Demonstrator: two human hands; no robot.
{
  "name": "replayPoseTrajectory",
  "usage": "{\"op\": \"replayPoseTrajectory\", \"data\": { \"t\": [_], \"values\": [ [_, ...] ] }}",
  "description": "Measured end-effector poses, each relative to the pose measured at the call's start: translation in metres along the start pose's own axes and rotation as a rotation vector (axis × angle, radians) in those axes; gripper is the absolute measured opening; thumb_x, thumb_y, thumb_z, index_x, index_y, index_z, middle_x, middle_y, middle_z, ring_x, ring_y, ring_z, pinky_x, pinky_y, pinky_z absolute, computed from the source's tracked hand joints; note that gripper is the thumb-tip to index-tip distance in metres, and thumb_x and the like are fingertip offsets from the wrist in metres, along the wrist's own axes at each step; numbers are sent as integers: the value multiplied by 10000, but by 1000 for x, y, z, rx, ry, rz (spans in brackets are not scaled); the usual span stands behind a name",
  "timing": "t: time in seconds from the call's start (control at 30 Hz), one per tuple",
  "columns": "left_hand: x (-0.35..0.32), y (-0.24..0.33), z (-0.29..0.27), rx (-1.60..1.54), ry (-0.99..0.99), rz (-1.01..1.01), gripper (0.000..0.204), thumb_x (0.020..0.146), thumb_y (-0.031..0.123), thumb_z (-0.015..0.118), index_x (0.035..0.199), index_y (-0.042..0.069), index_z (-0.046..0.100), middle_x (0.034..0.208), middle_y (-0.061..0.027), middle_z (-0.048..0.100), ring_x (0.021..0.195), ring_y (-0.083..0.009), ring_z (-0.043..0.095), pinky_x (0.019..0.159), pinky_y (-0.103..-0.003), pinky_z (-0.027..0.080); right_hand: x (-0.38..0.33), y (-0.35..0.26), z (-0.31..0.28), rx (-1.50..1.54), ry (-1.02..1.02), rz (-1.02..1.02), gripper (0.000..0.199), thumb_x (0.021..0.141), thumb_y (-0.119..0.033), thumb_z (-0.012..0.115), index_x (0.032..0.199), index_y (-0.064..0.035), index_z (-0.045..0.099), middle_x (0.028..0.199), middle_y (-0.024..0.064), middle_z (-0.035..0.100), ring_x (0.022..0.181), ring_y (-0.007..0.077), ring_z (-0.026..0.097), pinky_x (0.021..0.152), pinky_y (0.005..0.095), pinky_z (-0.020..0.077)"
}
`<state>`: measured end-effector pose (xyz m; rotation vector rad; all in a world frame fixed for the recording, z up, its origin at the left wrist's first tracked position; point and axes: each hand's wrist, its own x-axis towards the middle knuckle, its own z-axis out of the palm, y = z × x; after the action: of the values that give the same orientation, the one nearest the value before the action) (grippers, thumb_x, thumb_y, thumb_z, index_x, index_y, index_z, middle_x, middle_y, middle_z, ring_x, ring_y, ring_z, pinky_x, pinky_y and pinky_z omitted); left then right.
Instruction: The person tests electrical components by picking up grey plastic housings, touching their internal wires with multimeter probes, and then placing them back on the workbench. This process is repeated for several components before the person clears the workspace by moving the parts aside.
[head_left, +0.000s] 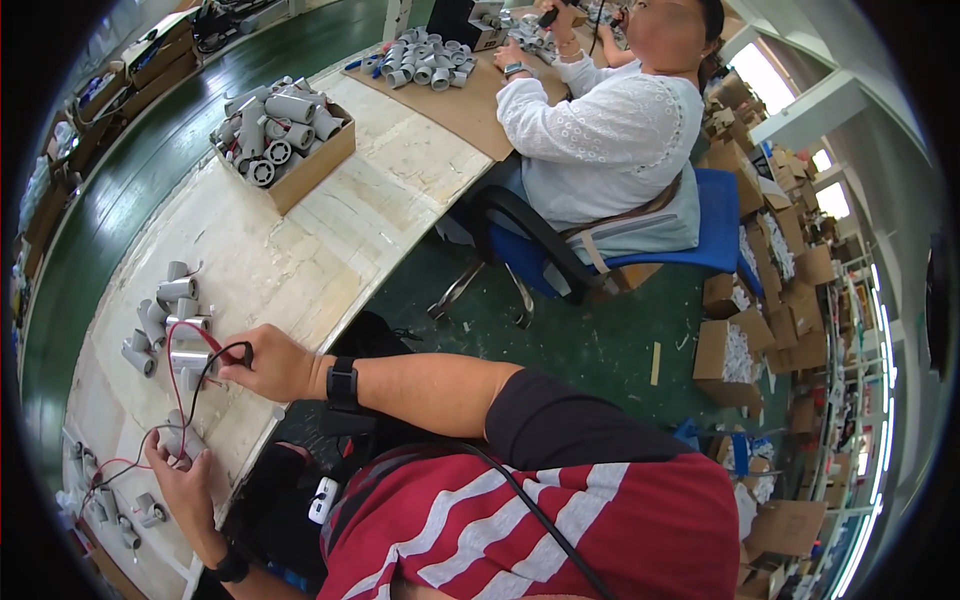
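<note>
My left hand (pixel 185 482) is closed around a grey cylindrical housing (pixel 186 440) above the worktable (pixel 330 250). Thumb and fingers wrap its sides. Just beyond it, my right hand (pixel 268 365) pinches a pair of test leads, one red lead (pixel 196 328) and one black lead (pixel 246 350). Their thin wires loop down past the housing toward the table's lower left; the tips are too small to make out. Several more grey housings (pixel 178 290) stand and lie beside my right hand. Another loose group of grey parts (pixel 148 510) is left of my left hand.
A cardboard box (pixel 318 165) heaped with grey housings sits farther along the table. Beyond it, a co-worker (pixel 610 130) in a white top sits on a blue chair (pixel 718 220) near a pile of parts (pixel 425 62). Open cartons (pixel 735 350) stand on the green floor.
</note>
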<state>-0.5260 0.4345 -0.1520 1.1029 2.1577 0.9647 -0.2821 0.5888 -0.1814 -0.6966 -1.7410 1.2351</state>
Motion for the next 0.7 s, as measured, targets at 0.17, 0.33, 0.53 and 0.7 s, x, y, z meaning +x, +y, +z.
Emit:
{"op": "replayPoseTrajectory", "data": {
  "t": [0.17,0.33,0.53,0.7],
  "values": [
    [-14,1,3,66,63,131,651,858,108,709,1447,-12,460,1321,-193,567,1184,-308,569,1058,-382,442,1,7,7,-47,48,-72,151,849,-141,751,864,-16,669,742,212,644,705,420,628,656,419,509],
    [-10,-34,-4,417,72,282,615,844,82,667,1428,-21,504,1362,-196,567,1233,-304,562,1072,-374,438,1,9,8,-85,51,-127,131,872,-129,756,890,-18,690,716,169,633,628,278,595,646,358,503],
    [-18,-25,-11,515,28,302,633,814,79,642,1427,-21,517,1343,-198,579,1250,-312,566,1079,-376,437,-7,11,7,18,-62,-172,136,867,-129,768,884,-16,696,726,112,674,651,201,635,660,334,518],
    [-30,-19,-24,135,1,216,711,775,73,659,1458,-3,478,1312,-196,581,1242,-350,562,1084,-391,434,-7,8,3,165,-105,-26,148,854,-134,766,892,-4,707,735,134,703,657,224,678,657,354,537]
  ]
}}
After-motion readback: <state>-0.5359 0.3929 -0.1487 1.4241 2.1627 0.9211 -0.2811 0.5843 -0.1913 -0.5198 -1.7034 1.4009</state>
